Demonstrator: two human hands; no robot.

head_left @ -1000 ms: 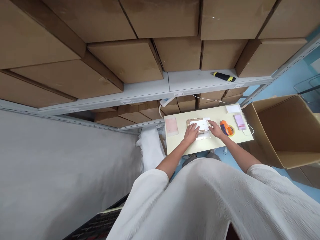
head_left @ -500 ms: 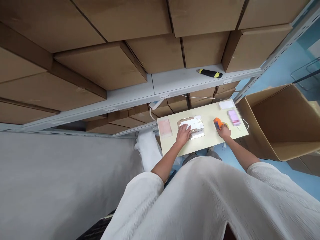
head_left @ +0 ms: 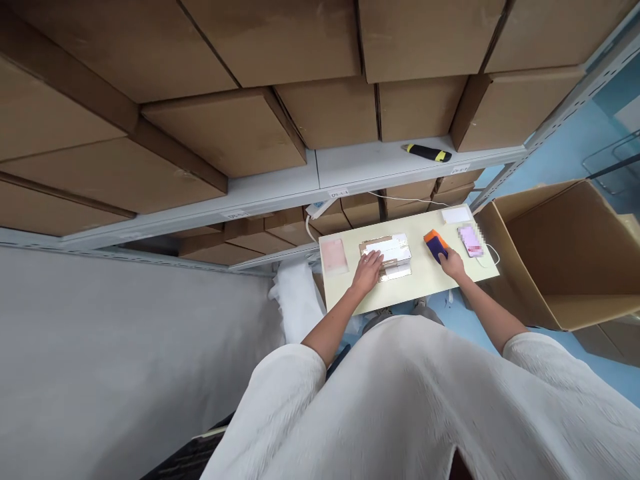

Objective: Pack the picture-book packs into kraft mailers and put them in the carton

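My left hand (head_left: pixel 369 270) lies with fingers stretched out over a small cardboard box (head_left: pixel 395 249) that has white and brown faces. It presses the left part of the box against the pale yellow tabletop (head_left: pixel 380 300). To its right, my right hand (head_left: pixel 453 265) is closed round an orange and dark blue tape dispenser (head_left: pixel 434 243), held by its near end. Left of the box lies a flat pink pad (head_left: pixel 333 257). A phone (head_left: pixel 471 241) with a pink screen rests beyond my right hand, its middle blurred.
Brown cartons (head_left: pixel 320 113) fill the shelves ahead. A black and yellow utility knife (head_left: pixel 428 153) lies on the shelf ledge (head_left: pixel 350 163). A large open carton (head_left: pixel 530 287) stands right of the table. White wrapping (head_left: pixel 296 293) hangs at the table's left, beside a grey wall (head_left: pixel 125 347).
My right hand has turned the tape dispenser, so its dark blue side now shows and the yellow roll no longer does. My left hand stays on the box. The view has shifted slightly.
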